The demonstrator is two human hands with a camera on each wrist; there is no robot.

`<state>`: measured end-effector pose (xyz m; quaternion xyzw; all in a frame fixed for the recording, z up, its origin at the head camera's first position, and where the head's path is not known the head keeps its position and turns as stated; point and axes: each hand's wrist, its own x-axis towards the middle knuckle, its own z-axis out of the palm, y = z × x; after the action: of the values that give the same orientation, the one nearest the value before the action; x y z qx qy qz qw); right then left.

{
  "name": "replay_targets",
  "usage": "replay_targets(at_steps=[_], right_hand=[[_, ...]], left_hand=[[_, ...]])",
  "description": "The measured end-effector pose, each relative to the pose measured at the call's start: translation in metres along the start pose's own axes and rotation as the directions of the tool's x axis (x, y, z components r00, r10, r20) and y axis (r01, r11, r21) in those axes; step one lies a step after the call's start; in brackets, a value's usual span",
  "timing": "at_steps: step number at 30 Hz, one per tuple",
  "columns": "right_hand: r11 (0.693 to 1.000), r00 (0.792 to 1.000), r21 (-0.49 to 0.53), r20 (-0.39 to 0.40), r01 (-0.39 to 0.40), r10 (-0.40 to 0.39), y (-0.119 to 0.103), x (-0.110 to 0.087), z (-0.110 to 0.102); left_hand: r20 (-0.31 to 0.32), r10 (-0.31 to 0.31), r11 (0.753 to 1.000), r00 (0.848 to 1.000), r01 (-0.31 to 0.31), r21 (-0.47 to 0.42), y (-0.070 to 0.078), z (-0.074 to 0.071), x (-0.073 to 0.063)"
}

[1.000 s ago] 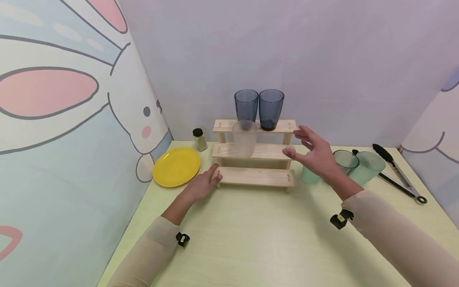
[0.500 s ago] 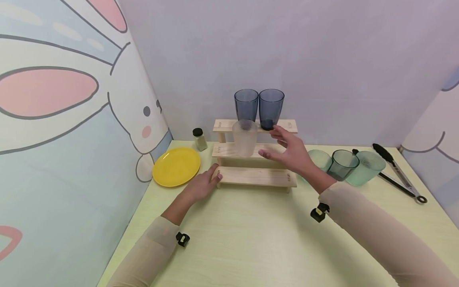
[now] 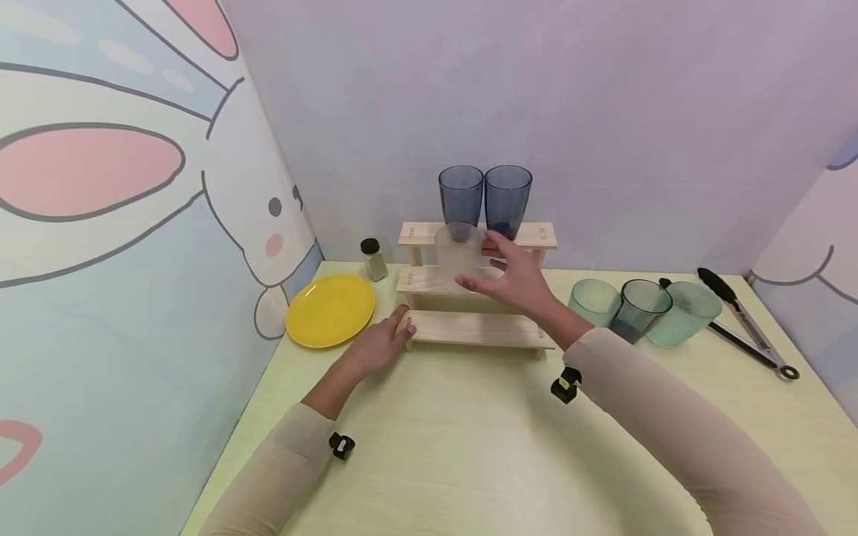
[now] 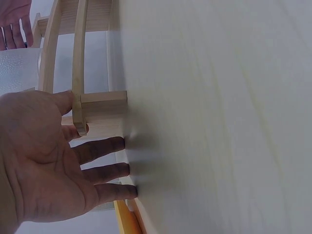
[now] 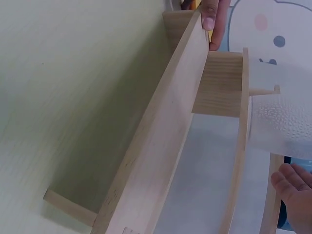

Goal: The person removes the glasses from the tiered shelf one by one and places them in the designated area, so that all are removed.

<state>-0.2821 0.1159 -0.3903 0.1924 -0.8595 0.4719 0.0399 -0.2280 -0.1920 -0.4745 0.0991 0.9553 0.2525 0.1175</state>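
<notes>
A three-step wooden shelf rack (image 3: 479, 330) stands near the back wall. My left hand (image 3: 375, 346) holds the left end of its lowest step; in the left wrist view, thumb and index finger (image 4: 69, 130) pinch the board while the other fingers reach toward the tabletop. On the middle step is a frosted clear cup (image 3: 450, 260), upright. My right hand (image 3: 521, 281) is at that cup's right side, thumb and fingers spread. The right wrist view has a small gap between fingertips (image 5: 283, 171) and the cup (image 5: 278, 122). Two dark blue glasses (image 3: 507, 195) occupy the top step.
Right of the rack stand two green cups (image 3: 680, 316) with a grey glass (image 3: 637, 316) between them. Black-and-silver tongs (image 3: 751, 327) lie farther right. At left are a yellow plate (image 3: 330, 311) and a small black-capped jar (image 3: 374, 262). Walls (image 3: 603, 134) border the table.
My right hand has moved left, from the rack's right end to the frosted cup's side. My left hand stays on the lowest step.
</notes>
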Motion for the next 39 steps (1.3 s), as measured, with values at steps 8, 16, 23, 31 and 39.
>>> replay_targets(at_steps=[8,16,23,31,39], right_hand=[[0.995,0.999,-0.089,-0.044,-0.036,0.032,-0.008,0.011,0.01],[0.994,0.994,-0.102,-0.107,-0.035,0.024,-0.014,0.021,0.02],[0.99,0.988,-0.134,-0.151,-0.042,0.022,-0.02,0.025,0.027],[0.987,0.981,-0.146,-0.189,-0.065,0.037,-0.025,0.027,0.031],[0.992,0.982,-0.119,-0.185,-0.048,0.025,-0.022,0.024,0.033]], left_hand=[[0.006,-0.022,1.0,1.0,0.022,-0.009,-0.001,0.001,0.001],[0.007,-0.011,1.0,1.0,0.011,-0.006,0.0,0.0,0.001],[0.003,-0.001,1.0,1.0,0.001,0.008,0.001,0.0,0.001],[-0.008,0.003,1.0,1.0,-0.003,0.016,-0.002,0.002,0.004],[-0.004,-0.007,1.0,1.0,0.007,-0.008,-0.003,0.002,0.004]])
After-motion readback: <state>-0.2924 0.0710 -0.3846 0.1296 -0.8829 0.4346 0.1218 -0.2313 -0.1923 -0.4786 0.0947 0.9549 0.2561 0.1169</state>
